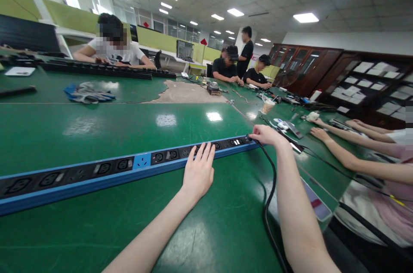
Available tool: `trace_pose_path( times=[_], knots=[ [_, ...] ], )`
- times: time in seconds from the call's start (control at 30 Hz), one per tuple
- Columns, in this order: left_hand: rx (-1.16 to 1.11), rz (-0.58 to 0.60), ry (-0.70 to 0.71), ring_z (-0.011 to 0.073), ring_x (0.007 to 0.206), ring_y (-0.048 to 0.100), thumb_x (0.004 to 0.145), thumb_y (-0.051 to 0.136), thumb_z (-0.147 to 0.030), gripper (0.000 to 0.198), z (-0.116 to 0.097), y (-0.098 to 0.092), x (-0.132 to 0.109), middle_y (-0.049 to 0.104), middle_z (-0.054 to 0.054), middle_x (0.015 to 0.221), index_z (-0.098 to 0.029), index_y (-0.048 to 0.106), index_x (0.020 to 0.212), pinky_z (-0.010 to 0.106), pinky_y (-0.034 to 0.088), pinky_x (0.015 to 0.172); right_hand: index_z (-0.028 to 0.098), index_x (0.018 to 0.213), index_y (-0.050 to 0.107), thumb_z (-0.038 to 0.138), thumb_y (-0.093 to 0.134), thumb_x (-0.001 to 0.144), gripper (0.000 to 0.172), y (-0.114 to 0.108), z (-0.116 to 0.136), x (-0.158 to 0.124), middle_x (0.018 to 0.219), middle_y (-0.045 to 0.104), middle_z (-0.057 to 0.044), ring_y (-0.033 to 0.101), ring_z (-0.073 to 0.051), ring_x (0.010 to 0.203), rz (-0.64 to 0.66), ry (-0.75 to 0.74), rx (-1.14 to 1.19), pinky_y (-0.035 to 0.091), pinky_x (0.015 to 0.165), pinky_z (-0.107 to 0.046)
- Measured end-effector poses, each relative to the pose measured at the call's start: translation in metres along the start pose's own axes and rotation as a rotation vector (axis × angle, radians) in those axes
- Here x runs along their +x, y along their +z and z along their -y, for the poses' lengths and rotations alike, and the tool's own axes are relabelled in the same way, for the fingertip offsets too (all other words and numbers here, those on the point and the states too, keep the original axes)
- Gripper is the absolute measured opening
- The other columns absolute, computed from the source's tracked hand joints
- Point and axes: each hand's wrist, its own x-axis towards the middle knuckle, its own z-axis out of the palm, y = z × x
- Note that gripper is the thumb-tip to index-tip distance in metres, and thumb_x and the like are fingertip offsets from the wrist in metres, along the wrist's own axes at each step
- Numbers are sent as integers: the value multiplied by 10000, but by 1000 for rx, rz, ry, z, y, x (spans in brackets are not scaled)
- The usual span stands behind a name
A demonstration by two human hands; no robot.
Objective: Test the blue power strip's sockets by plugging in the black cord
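A long blue power strip (106, 172) with black sockets lies across the green table (129, 127). My left hand (198, 172) rests flat on it, fingers stretched out together over the sockets. My right hand (266, 134) grips the strip's right end, where a black cable (272, 187) leaves it and curves down toward me.
A person's two forearms (348, 152) lie on the table at the right. Several people sit at the far side. Blue gloves (87, 93), a plastic cup (267, 105), small tools and another long black power strip (97, 70) lie farther back. Dark wooden cabinets (322, 71) line the right wall.
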Motion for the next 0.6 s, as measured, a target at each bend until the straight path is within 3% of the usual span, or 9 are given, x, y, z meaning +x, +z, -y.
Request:
trace_pose_path(
  times=[0.33,0.6],
  knots=[
    [-14,-1,-6,280,1601,324,946,537,-256,744,0,1,0,350,82,1725,-190,373,1669,503,186,1345,244,990,746,451,698,911,227,-7,22,-3,1080,779,-111,742,-276,981,-12,68,-169,528,813,-347],
    [-13,3,-9,278,1598,330,959,525,-268,731,0,-1,0,354,82,1725,-194,371,1669,503,183,1344,252,978,774,448,734,876,224,3,29,5,1082,780,-120,747,-297,1001,-37,154,-138,550,841,-383]
  ],
)
